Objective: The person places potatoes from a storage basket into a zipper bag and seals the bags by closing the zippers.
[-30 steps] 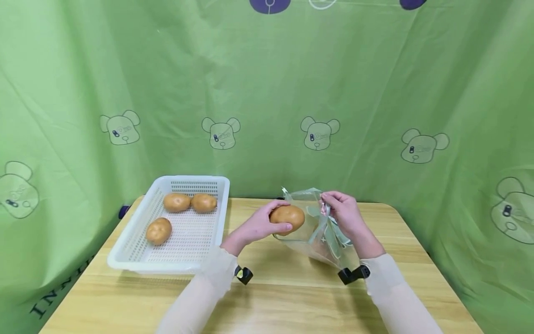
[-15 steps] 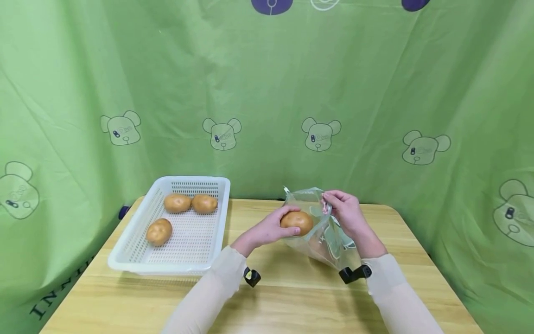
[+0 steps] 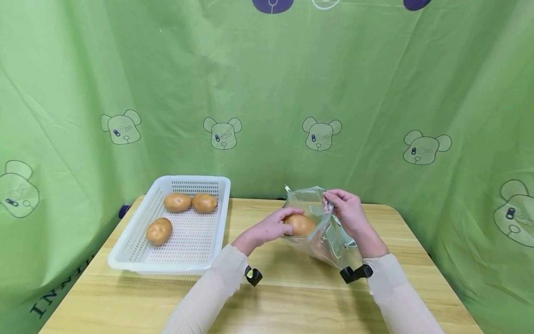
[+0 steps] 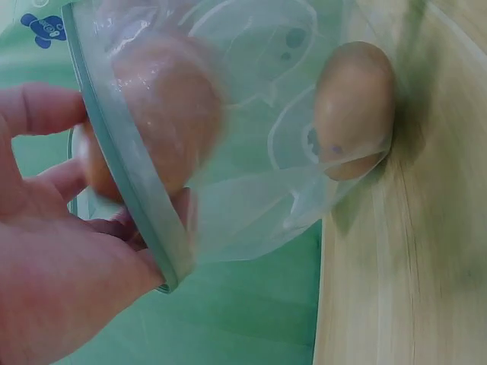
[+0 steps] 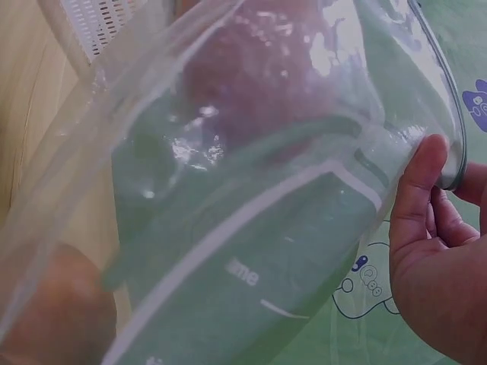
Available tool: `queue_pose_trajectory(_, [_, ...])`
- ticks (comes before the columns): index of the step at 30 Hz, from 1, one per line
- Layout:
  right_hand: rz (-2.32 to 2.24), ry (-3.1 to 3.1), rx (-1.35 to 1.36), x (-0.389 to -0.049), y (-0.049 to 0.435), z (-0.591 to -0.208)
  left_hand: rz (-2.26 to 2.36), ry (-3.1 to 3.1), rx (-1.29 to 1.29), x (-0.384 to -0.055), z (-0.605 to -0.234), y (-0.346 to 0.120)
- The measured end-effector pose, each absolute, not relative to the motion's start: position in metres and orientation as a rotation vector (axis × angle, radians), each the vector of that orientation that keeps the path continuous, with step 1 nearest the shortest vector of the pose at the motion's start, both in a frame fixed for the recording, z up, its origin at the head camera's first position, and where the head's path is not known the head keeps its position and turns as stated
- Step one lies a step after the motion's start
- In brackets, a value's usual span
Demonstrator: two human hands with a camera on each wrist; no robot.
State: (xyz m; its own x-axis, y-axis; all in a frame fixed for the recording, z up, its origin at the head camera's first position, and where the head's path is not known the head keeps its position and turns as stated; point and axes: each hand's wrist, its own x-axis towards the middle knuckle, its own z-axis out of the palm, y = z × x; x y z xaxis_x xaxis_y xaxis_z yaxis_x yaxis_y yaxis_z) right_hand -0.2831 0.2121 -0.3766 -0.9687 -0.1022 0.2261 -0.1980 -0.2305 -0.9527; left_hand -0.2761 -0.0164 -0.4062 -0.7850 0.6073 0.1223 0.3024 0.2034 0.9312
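At the mouth of a clear zip bag (image 3: 310,248) with green trim, my left hand (image 3: 271,228) holds the left end of a brown potato (image 3: 301,225). Most of that potato is inside the mouth and looks blurred in the left wrist view, where the thumb and fingers (image 4: 57,110) lie at its near end. My right hand (image 3: 347,211) pinches the bag's rim at its right side, near the pink slider, keeping the mouth apart. Lower in the bag, a second potato (image 4: 356,110) rests against the table.
A white perforated basket (image 3: 227,199) stands at the left of the wooden table (image 3: 288,301). Three potatoes lie in it: two at the back, touching (image 3: 177,202), and one potato (image 3: 159,231) nearer the front. A green curtain (image 3: 267,93) hangs behind and at the sides.
My left hand has moved right with the potato, from outside the bag's mouth into it. In the last half second its thumb has drawn back towards the potato's left end. My right hand keeps its pinch.
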Motion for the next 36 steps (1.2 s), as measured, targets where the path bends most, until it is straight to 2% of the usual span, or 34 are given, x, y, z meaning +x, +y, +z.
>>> queue_pose_trajectory(9, [2.388, -1.896, 0.387, -0.282, 0.213, -0.375, 1.658, 2.221, 0.873, -0.275, -0.409, -0.012])
queue_pose_trajectory(19, [2.386, -1.891, 0.395, -0.281, 0.217, -0.375, 1.621, 2.198, 1.005, -0.275, -0.406, -0.024])
queue_pose_trajectory(27, [2.379, -1.892, 0.389, -0.281, 0.218, -0.375, 1.622, 2.209, 1.079, -0.268, -0.382, -0.066])
queue_pose_trajectory(36, [2.366, -1.922, 0.384, -0.280, 0.220, -0.374, 1.615, 2.336, 0.934, -0.276, -0.373, -0.130])
